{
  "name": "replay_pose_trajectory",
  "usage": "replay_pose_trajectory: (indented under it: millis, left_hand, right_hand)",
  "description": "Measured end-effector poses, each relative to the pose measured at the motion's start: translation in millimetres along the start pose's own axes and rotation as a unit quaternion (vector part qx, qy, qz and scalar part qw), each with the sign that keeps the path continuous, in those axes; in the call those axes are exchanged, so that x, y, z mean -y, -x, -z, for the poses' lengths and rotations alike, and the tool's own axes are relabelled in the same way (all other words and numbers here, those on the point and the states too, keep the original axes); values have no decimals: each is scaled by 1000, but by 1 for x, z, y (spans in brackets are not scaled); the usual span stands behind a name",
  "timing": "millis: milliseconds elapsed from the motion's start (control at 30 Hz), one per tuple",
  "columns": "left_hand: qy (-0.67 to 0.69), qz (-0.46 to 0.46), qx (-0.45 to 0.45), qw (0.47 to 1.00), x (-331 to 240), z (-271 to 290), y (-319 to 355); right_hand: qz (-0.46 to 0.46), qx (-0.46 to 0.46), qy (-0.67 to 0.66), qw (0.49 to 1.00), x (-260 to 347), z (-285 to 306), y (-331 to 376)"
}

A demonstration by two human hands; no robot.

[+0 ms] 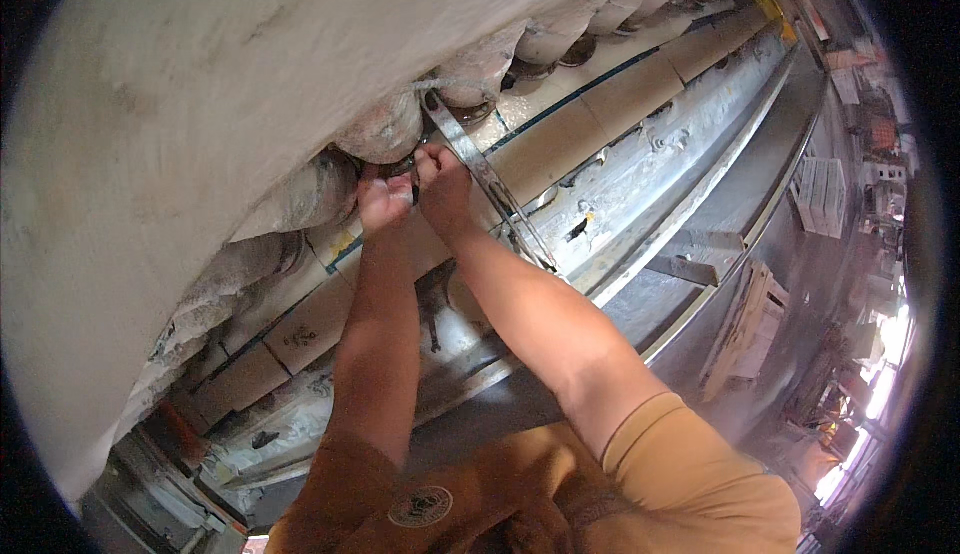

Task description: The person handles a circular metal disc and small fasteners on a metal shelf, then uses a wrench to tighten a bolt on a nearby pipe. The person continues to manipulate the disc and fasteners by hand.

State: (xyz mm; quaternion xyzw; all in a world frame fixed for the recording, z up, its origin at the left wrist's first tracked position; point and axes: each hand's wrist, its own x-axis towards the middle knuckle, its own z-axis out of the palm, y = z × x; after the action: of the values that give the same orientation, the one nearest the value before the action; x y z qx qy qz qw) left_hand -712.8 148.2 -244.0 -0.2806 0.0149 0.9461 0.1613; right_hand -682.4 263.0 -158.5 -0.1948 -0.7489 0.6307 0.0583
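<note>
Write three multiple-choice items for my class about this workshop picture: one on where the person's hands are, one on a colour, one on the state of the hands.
1. Where are both hands?
A. Raised together at the lower edge of the large pale dusty fabric mass
B. Resting on the floor
C. Inside a wooden crate

2. What colour are the person's short sleeves?
A. Bright blue
B. Mustard brown
C. White

3. How are the hands held?
A. Spread flat and apart
B. Hanging at the sides
C. Closed in fists, close together

Answers:
1 A: the left hand and right hand meet under the large pale dusty fabric mass, next to a slanting flat grey metal strip.
2 B: the short sleeves are mustard brown.
3 C: the fingers of both hands are curled shut, side by side; what they grip is too small to tell.
</note>
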Motion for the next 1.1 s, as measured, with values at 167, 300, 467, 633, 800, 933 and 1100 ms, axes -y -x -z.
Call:
replay_pose_trajectory:
  millis: [167,300,467,633,800,933,1100]
  left_hand:
    - [69,-20,-34,997,-25,38,-23]
    - [-15,-98,-27,995,-2,15,-13]
    - [-144,-87,55,984,10,3,2]
    - [-91,-88,109,986,-27,54,-29]
    - [108,130,-12,986,-30,46,-24]
    - [16,38,-33,999,-39,60,-25]
    - [-52,42,73,995,-25,34,-10]
  right_hand:
    - [-16,26,-52,998,12,-6,2]
    - [-52,40,-82,995,20,3,4]
    - [58,21,53,997,-2,3,-7]
    - [71,59,43,995,14,-3,0]
    - [45,55,57,996,-9,9,-4]
    - [106,61,57,991,-13,8,3]
    - [140,68,29,987,-18,9,-2]
